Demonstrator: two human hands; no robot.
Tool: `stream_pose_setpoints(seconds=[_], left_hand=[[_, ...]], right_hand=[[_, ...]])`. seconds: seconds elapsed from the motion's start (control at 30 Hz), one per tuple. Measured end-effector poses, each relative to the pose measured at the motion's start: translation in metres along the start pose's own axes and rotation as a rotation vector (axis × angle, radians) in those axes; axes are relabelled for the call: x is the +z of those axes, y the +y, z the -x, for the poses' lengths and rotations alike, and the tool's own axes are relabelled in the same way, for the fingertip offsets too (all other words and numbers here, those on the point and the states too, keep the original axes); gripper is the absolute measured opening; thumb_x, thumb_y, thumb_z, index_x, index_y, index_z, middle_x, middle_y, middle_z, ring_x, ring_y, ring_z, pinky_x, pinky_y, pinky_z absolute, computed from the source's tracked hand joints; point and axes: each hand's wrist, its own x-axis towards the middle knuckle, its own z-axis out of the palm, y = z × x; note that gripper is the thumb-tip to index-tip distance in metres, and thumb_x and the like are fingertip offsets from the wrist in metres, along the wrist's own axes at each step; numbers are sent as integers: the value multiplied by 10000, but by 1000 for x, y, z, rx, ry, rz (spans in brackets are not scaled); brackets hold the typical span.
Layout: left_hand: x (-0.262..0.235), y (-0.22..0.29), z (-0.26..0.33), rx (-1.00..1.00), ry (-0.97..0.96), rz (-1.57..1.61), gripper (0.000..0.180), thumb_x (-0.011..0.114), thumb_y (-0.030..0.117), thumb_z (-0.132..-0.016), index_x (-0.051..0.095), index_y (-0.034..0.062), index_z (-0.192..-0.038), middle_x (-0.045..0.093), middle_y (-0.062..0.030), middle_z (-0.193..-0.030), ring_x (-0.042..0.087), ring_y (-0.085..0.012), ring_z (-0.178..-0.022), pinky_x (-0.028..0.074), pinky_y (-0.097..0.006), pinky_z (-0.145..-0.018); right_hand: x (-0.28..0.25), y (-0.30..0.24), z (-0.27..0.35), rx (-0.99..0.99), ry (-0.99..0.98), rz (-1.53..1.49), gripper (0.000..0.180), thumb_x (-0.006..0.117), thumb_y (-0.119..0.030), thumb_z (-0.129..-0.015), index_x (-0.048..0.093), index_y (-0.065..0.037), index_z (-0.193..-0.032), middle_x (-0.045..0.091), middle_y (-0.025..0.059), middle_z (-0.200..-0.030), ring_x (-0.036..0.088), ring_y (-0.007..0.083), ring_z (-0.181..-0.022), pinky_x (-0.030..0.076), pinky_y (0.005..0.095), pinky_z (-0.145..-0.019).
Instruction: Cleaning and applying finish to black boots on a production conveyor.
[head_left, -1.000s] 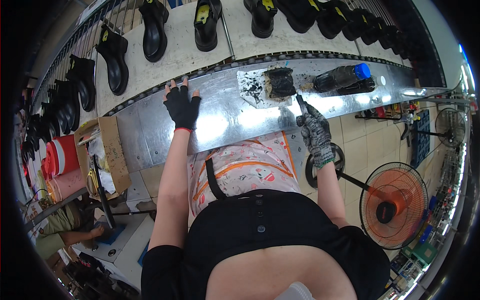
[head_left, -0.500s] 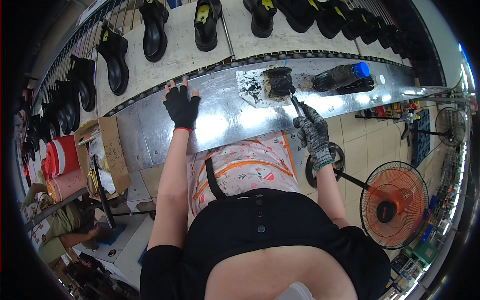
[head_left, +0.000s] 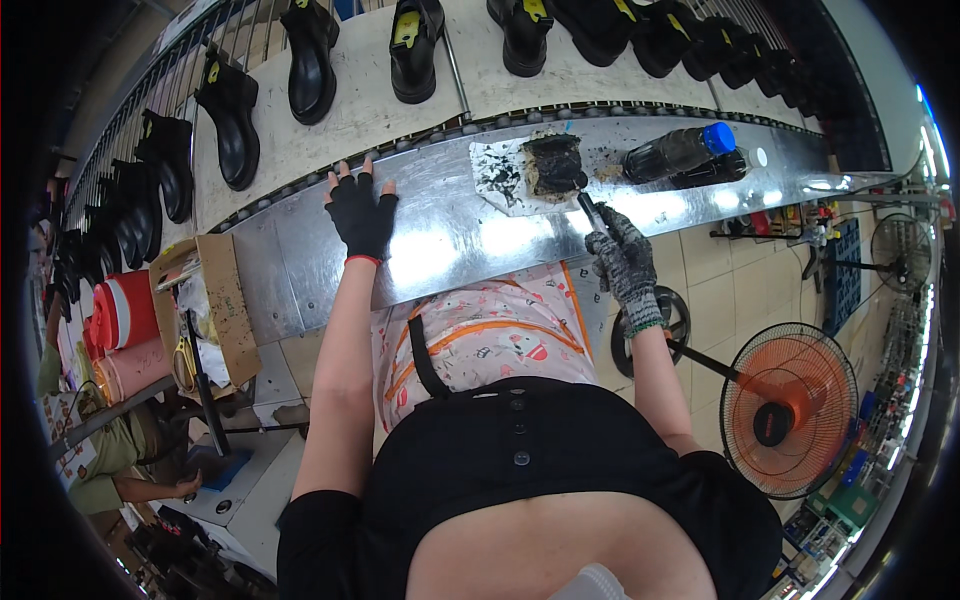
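My left hand, in a black fingerless glove with a red cuff, lies flat with fingers spread on the metal ledge. Its fingertips reach the far edge beside the conveyor chain. My right hand, in a grey speckled knit glove, is closed round a slim tool with a shiny shaft and dark end; its exact kind is unclear. The tool's end points at a black-soaked pad, just short of its near right corner. Under the pad lies a stained white sheet.
Bottles of dark liquid, one blue-capped, lie right of the pad. Black boots line the conveyor. A cardboard box with scissors stands at left, near another person's arm. An orange fan stands at right.
The tool's end has drawn back slightly from the pad's corner with a small turn of my right hand. My left hand stays put. The other person at left has shifted.
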Motion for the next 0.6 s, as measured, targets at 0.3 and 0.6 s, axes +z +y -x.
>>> stream_pose_setpoints(seconds=[0.3, 0.6], left_hand=[[-1, -2, 5, 16, 9, 16, 586, 572, 426, -850, 444, 190, -1371, 339, -172, -1452, 258, -372, -1361, 183, -546, -1092], [-1, -2, 10, 27, 28, 27, 578, 574, 407, -848, 453, 170, -1362, 333, -176, -1456, 270, -364, -1358, 185, -539, -1092]], right_hand=[[-2, 6, -9, -37, 26, 14, 424, 587, -99, -821, 557, -52, -1240, 612, 23, -751, 501, 59, -528, 429, 234, -491], [-11, -19, 0, 109, 10, 25, 424, 590, -96, -824, 561, -82, -1246, 595, 7, -735, 480, 55, -504, 405, 229, -443]])
